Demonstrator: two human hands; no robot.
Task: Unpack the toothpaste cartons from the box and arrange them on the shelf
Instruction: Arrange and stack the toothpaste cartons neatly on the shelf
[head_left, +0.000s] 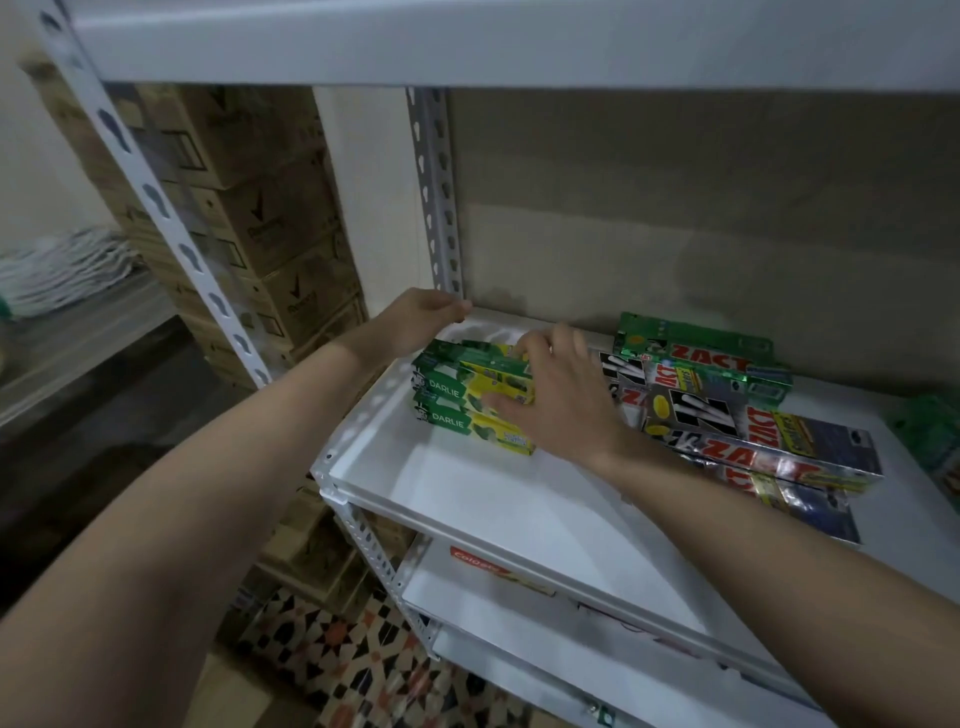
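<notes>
A small stack of green and yellow Darlie toothpaste cartons (457, 397) lies at the back left of the white shelf (467, 499). My right hand (550, 395) rests on the right end of this stack, thumb along its front and fingers over the top. My left hand (421, 319) sits at the stack's far left end by the rear shelf post, its fingers curled; what they touch is hidden. To the right of my right hand, several silver and red Zact cartons (748, 431) lie in a loose pile, with a green Zact carton (701, 351) behind them.
A white slotted post (436, 197) stands at the back left corner and another (156, 202) at the front left. Brown cardboard boxes (260, 218) are stacked to the left of the rack. A red Colgate carton (498, 569) lies on the shelf below. Patterned floor tiles (363, 665) show underneath.
</notes>
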